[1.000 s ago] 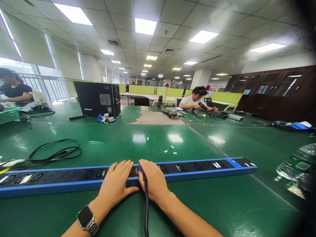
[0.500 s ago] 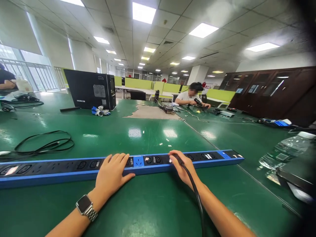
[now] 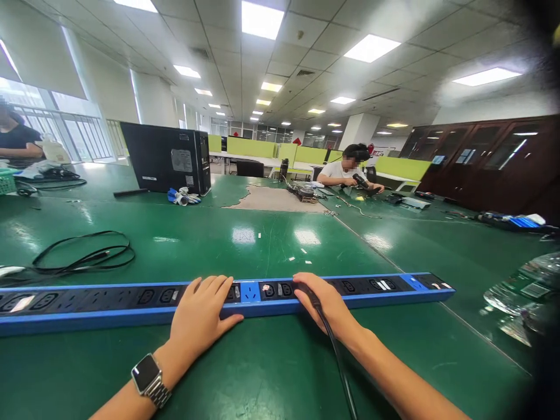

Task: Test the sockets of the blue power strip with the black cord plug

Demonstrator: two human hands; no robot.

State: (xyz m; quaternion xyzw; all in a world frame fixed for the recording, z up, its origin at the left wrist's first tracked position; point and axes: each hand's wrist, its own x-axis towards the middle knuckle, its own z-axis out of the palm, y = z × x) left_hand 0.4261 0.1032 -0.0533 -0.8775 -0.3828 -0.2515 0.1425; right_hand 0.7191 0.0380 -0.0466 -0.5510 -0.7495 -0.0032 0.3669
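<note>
A long power strip [image 3: 125,298] with a blue casing and black sockets lies across the green table in front of me. My left hand [image 3: 202,312] grips its middle, fingers over the far side and thumb along the front face, beside a blue socket [image 3: 250,291]. Farther right, my right hand [image 3: 328,306] is closed around a black plug [image 3: 314,298] held against the top of the strip. From the plug a thick black power cord [image 3: 339,356] runs down toward me. My fingers cover the plug's front, so I cannot tell whether it sits in a socket.
A coiled black cable [image 3: 83,254] lies at the left. Beyond stand a black computer case [image 3: 164,157] and blue-white gloves [image 3: 184,196]. A plastic bottle [image 3: 529,286] is at the right. One person [image 3: 345,172] works across the table; another person [image 3: 20,140] is far left.
My right hand has moved slightly left along the strip with the plug, nearer the sockets beside it. My left hand keeps its place on the strip. The view has shifted a little.
</note>
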